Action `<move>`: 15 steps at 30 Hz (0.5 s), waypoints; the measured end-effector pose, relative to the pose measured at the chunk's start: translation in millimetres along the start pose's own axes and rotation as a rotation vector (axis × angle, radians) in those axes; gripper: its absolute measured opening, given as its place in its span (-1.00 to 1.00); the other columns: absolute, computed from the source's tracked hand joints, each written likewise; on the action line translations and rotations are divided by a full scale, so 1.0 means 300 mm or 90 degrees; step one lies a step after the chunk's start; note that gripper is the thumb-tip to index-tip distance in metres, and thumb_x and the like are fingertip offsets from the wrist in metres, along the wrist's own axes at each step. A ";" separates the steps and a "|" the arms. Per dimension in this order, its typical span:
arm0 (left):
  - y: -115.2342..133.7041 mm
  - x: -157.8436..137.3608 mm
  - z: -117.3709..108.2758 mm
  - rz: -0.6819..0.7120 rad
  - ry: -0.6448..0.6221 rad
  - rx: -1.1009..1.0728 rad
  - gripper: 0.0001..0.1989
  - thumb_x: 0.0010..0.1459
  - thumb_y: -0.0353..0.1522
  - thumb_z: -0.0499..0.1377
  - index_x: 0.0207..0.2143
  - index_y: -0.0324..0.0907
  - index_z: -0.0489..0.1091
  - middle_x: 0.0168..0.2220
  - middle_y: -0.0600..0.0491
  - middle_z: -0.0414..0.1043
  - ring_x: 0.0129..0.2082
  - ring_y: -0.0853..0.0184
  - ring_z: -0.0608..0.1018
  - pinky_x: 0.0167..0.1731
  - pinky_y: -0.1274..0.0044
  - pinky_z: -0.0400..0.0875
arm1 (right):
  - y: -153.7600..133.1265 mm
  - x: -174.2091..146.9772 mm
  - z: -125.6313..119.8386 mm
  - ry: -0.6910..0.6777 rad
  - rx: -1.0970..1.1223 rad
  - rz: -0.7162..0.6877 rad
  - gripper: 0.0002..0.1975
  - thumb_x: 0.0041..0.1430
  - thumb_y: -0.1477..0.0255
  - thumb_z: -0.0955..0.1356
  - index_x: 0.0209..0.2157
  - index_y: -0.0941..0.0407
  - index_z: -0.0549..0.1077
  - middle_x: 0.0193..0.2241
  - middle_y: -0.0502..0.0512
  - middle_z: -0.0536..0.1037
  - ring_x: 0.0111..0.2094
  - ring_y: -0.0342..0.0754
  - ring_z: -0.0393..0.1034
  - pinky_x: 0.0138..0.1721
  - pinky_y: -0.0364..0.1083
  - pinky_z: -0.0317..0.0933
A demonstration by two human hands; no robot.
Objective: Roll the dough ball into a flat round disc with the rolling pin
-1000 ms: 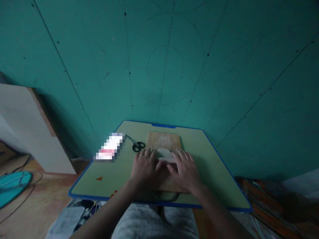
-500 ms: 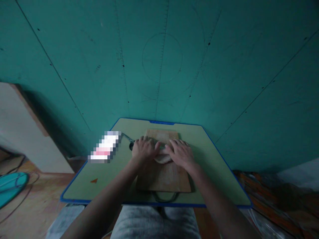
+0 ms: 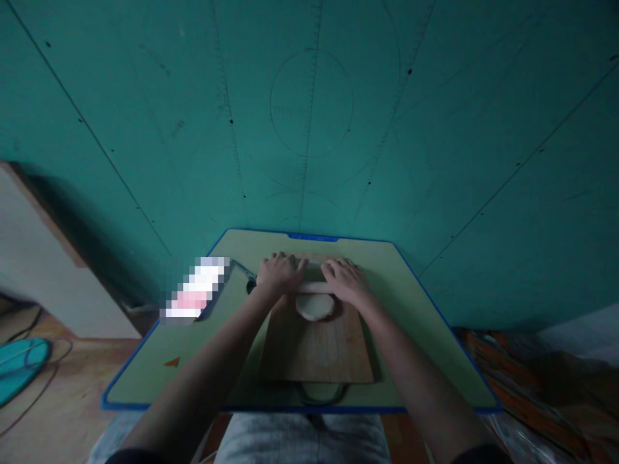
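Note:
A pale wooden rolling pin (image 3: 314,287) lies crosswise above a wooden cutting board (image 3: 316,354). My left hand (image 3: 280,274) is over its left end and my right hand (image 3: 345,279) over its right end, palms down, thumbs pointing inward. Both hands are closed on the pin, hiding its ends. On the near side of the pin, a flattened round of pale dough (image 3: 315,308) rests on the board, its far edge meeting the pin.
The board lies on a pale green tabletop (image 3: 416,361) with blue edging, close to a green wall (image 3: 435,129). To the left are a blurred-out phone-like object (image 3: 198,289), a dark-ended metal tool (image 3: 250,283) and a small orange triangle (image 3: 173,362). A dark handle loop (image 3: 322,401) shows below the board.
Both hands and the rolling pin have shifted away from me, toward the board's far end. More of the dough round now shows on the near side. The view has moved slightly.

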State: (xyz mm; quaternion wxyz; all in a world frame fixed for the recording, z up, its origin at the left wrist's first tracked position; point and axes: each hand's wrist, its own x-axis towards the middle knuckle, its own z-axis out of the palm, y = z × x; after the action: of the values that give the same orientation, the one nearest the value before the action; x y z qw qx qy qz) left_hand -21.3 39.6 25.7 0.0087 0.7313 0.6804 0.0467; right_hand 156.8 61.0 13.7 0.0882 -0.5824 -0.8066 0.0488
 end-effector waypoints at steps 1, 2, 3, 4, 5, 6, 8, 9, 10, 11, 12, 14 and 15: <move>-0.003 0.007 0.002 0.001 -0.001 0.000 -0.50 0.33 -0.10 -0.12 0.03 -0.19 0.41 -0.06 -0.23 0.47 -0.01 0.03 0.46 -0.09 0.33 0.31 | 0.002 0.007 0.001 -0.001 0.000 0.001 -0.61 0.39 0.22 0.10 -0.10 0.07 0.46 0.00 0.16 0.51 0.05 0.06 0.33 0.01 0.03 0.12; -0.005 0.014 0.004 0.003 -0.001 0.000 -0.50 0.33 -0.10 -0.13 0.04 -0.20 0.40 -0.06 -0.23 0.46 0.00 0.04 0.45 -0.09 0.33 0.31 | 0.004 0.013 0.002 -0.003 -0.002 0.002 -0.61 0.40 0.23 0.09 -0.09 0.07 0.45 0.01 0.17 0.50 0.05 0.06 0.32 0.01 0.03 0.12; -0.008 0.021 0.007 0.006 -0.002 0.000 -0.50 0.34 -0.11 -0.13 0.05 -0.20 0.40 -0.06 -0.23 0.46 0.00 0.04 0.45 -0.09 0.34 0.31 | 0.006 0.020 0.003 -0.007 -0.008 0.000 -0.61 0.40 0.23 0.09 -0.08 0.07 0.45 0.01 0.17 0.49 0.05 0.06 0.32 0.01 0.03 0.11; -0.010 0.027 0.009 0.009 -0.003 0.000 -0.50 0.34 -0.12 -0.14 0.06 -0.20 0.39 -0.05 -0.23 0.46 0.00 0.04 0.45 -0.09 0.34 0.31 | 0.008 0.027 0.005 -0.011 -0.016 -0.003 -0.60 0.40 0.24 0.08 -0.06 0.07 0.44 0.02 0.18 0.48 0.05 0.05 0.31 0.02 0.03 0.11; -0.013 0.034 0.011 0.012 -0.004 0.000 -0.51 0.35 -0.14 -0.14 0.06 -0.20 0.39 -0.05 -0.23 0.45 -0.01 0.04 0.45 -0.09 0.33 0.31 | 0.011 0.034 0.007 -0.017 -0.025 -0.007 -0.60 0.41 0.24 0.08 -0.05 0.07 0.44 0.02 0.19 0.48 0.05 0.05 0.31 0.02 0.02 0.10; -0.015 0.041 0.014 0.015 -0.005 0.001 -0.52 0.35 -0.15 -0.15 0.06 -0.20 0.39 -0.05 -0.23 0.45 -0.01 0.03 0.45 -0.10 0.33 0.31 | 0.013 0.040 0.009 -0.021 -0.032 -0.011 -0.60 0.41 0.25 0.07 -0.04 0.07 0.44 0.02 0.20 0.48 0.05 0.04 0.30 0.02 0.02 0.10; -0.018 0.054 0.020 0.023 -0.005 0.003 -0.54 0.36 -0.19 -0.15 0.07 -0.18 0.39 -0.05 -0.23 0.45 -0.01 0.02 0.44 -0.12 0.31 0.32 | 0.018 0.054 0.016 -0.026 -0.043 -0.015 -0.61 0.41 0.27 0.08 -0.03 0.07 0.44 0.01 0.21 0.48 0.05 0.03 0.29 0.03 0.01 0.08; -0.019 0.061 0.023 0.027 -0.004 0.003 -0.55 0.36 -0.20 -0.15 0.07 -0.17 0.38 -0.04 -0.22 0.45 -0.01 0.01 0.44 -0.13 0.31 0.32 | 0.021 0.060 0.020 -0.024 -0.046 -0.015 -0.61 0.41 0.27 0.08 -0.03 0.07 0.44 0.00 0.21 0.48 0.05 0.03 0.28 0.03 0.01 0.08; -0.021 0.067 0.028 0.029 -0.002 0.004 -0.55 0.36 -0.21 -0.15 0.08 -0.16 0.38 -0.03 -0.22 0.44 0.00 0.00 0.43 -0.13 0.31 0.32 | 0.023 0.066 0.024 -0.022 -0.048 -0.015 -0.62 0.41 0.27 0.09 -0.03 0.07 0.44 0.00 0.21 0.48 0.05 0.04 0.28 0.03 0.01 0.08; -0.022 0.073 0.032 0.031 0.000 0.004 -0.55 0.36 -0.21 -0.16 0.09 -0.16 0.37 -0.02 -0.22 0.44 0.00 0.00 0.43 -0.13 0.30 0.32 | 0.025 0.072 0.028 -0.020 -0.048 -0.014 -0.62 0.41 0.28 0.09 -0.03 0.08 0.44 0.00 0.22 0.48 0.05 0.04 0.28 0.03 0.01 0.08; -0.023 0.079 0.038 0.029 0.003 0.003 -0.54 0.37 -0.20 -0.17 0.09 -0.16 0.37 -0.02 -0.22 0.44 0.00 -0.01 0.43 -0.13 0.30 0.32 | 0.027 0.078 0.033 -0.017 -0.048 -0.013 -0.61 0.41 0.28 0.08 -0.03 0.08 0.44 -0.01 0.22 0.48 0.05 0.04 0.28 0.03 0.01 0.08; -0.026 0.091 0.050 0.018 0.011 -0.001 -0.51 0.38 -0.18 -0.20 0.08 -0.19 0.37 -0.04 -0.23 0.44 -0.01 0.00 0.44 -0.13 0.30 0.32 | 0.032 0.091 0.042 -0.014 -0.047 -0.010 -0.60 0.42 0.29 0.07 -0.04 0.09 0.44 -0.03 0.23 0.48 0.04 0.04 0.28 0.03 0.01 0.08; -0.028 0.097 0.057 0.013 0.015 -0.004 -0.50 0.38 -0.17 -0.22 0.07 -0.19 0.38 -0.05 -0.23 0.44 -0.02 0.01 0.44 -0.13 0.30 0.32 | 0.034 0.098 0.047 -0.012 -0.046 -0.008 -0.60 0.42 0.29 0.07 -0.04 0.09 0.44 -0.04 0.22 0.49 0.03 0.04 0.28 0.03 0.01 0.08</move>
State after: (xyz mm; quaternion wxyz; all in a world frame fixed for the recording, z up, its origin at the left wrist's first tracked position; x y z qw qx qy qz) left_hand -26.1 69.9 9.7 0.0021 0.7378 0.6726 0.0574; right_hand 154.5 92.4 0.6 0.0601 -0.5797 -0.8123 0.0248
